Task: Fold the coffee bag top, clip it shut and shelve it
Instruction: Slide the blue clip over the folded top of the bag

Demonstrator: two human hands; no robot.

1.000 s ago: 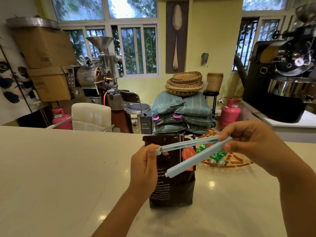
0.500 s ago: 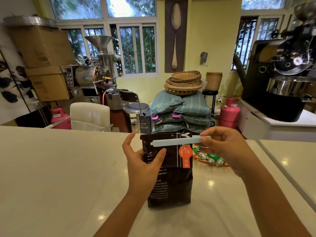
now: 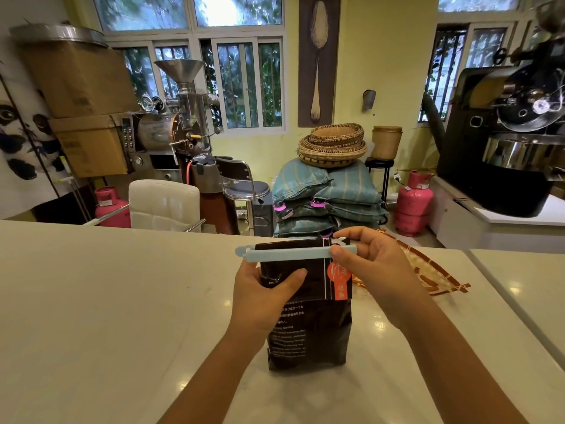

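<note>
The bag (image 3: 308, 325) stood upright on the counter (image 3: 107, 301). My left hand (image 3: 263, 295) gripped its folded top, thumb across the front. My right hand (image 3: 373, 264) pinched the clip's (image 3: 287, 254) end; the clip lay across the fold.

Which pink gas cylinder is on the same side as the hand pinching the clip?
The pink gas cylinder on the floor at right, beside the stacked sacks. The right hand pinches the clip on that side; the other cylinder stands far left, by the white chair.
</note>
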